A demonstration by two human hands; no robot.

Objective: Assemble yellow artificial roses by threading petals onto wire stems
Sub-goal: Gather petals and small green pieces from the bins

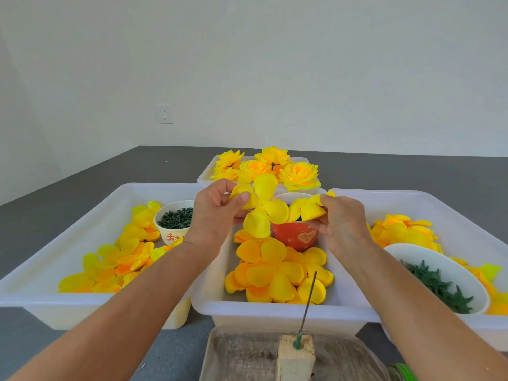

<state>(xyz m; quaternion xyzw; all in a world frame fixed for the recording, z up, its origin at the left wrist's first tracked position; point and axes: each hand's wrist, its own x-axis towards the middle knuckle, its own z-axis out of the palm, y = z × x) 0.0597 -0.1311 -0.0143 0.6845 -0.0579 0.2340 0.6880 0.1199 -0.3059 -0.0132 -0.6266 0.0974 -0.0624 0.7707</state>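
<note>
1. My left hand [217, 213] pinches a four-lobed yellow petal layer [261, 209] by one lobe, thumb on top, holding it up above the middle tray [209, 295].
2. My right hand [341, 224] grips a second, folded petal piece [308, 209] between thumb and curled fingers.
3. The wire stem [309, 298] stands bare in its block [295, 356]; nothing is threaded on this one yet.
4. Finished roses [275, 167] fill the far tray, so several are done.
5. Loose petals [277, 270] remain heaped in three trays; by my judgement, much work is left.
</note>
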